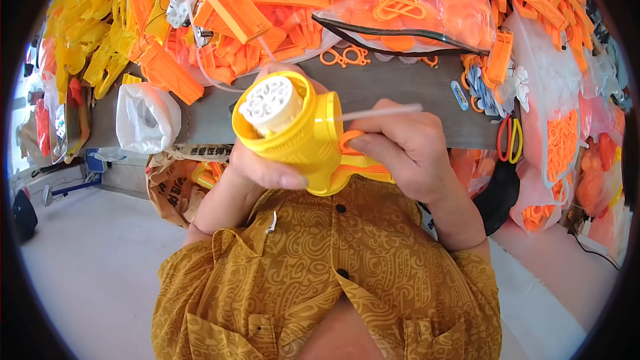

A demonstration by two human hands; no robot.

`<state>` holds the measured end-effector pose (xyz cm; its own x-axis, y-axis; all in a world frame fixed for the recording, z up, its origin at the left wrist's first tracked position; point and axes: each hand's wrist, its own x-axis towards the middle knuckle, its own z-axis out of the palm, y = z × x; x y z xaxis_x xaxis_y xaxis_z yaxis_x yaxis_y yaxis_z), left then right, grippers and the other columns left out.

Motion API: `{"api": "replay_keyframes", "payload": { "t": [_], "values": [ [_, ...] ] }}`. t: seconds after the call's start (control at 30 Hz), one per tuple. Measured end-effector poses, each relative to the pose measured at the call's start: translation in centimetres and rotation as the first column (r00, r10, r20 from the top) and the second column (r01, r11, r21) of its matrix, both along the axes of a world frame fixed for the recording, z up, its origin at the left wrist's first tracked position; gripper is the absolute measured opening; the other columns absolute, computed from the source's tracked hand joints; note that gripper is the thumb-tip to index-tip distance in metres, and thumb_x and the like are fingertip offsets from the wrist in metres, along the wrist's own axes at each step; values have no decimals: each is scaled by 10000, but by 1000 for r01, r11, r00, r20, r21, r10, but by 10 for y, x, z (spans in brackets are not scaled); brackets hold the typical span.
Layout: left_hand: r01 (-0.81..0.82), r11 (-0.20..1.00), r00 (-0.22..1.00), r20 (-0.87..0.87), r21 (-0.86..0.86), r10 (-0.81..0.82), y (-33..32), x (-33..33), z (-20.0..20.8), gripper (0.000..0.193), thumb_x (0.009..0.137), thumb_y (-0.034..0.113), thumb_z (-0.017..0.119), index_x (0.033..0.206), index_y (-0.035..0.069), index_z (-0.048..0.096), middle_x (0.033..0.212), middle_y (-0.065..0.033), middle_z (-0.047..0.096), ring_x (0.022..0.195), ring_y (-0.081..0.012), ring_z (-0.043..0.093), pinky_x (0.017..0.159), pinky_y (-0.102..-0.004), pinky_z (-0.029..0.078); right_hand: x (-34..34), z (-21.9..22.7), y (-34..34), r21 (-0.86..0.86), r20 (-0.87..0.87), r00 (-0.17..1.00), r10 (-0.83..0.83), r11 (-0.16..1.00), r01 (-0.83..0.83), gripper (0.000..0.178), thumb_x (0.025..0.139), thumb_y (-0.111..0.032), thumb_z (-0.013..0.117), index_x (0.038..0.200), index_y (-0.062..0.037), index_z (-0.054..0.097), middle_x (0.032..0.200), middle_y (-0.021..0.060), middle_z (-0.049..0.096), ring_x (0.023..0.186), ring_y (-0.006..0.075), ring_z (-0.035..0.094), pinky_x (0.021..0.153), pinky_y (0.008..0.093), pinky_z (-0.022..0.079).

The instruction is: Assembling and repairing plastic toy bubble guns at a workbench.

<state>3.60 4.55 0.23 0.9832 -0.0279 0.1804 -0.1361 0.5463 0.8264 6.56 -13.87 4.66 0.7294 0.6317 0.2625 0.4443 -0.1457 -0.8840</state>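
My left hand is closed around a yellow plastic toy gun body, held above the front edge of the table. A round white nozzle piece with several curved openings sits in its wide mouth, facing up and left. On the body's right side, my right hand pinches a small orange ring-like piece between thumb and finger. A clear thin tube sticks out to the right, passing by the right hand's fingers. Where the orange piece meets the body is partly hidden by my fingers.
Orange plastic parts lie heaped at the back, with yellow parts at far left. A white bag stands left on the grey table. Scissors hang at the right edge; a clear zip bag bulges behind.
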Motion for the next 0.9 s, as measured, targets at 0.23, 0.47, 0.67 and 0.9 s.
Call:
{"api": "replay_keyframes", "payload": {
  "t": [0.23,0.47,0.67,0.9],
  "values": [
    [75,991,969,-227,-108,-98,-1,-2,14,723,363,275,786,916,-2,414,808,-146,512,707,-267,564,592,-342,501,-13,0,3,-31,109,992,-62,997,66,62,741,-25,607,797,-5,593,645,100,543,542,237,532,489,295,408],
    [128,991,991,-52,24,-127,0,-14,-3,781,368,227,807,993,2,397,897,-122,519,764,-207,549,665,-307,464,1,6,3,25,116,991,-59,998,57,505,626,-363,754,901,1,538,768,79,536,646,179,548,569,269,431],
    [253,958,963,64,136,-264,-1,-21,-8,869,340,277,860,1039,-8,429,959,-101,530,825,-156,542,737,-282,434,1,-3,7,-28,244,959,140,990,-138,373,730,-335,639,778,5,495,610,101,404,487,231,429,421,328,333],
    [345,914,897,-211,-214,-389,1,-24,-12,942,356,188,835,1134,9,336,982,-81,511,881,-155,525,782,-290,422,9,-20,13,11,261,957,127,991,-135,412,768,-383,596,729,3,457,605,101,382,480,249,405,426,336,326]
  ]
}}
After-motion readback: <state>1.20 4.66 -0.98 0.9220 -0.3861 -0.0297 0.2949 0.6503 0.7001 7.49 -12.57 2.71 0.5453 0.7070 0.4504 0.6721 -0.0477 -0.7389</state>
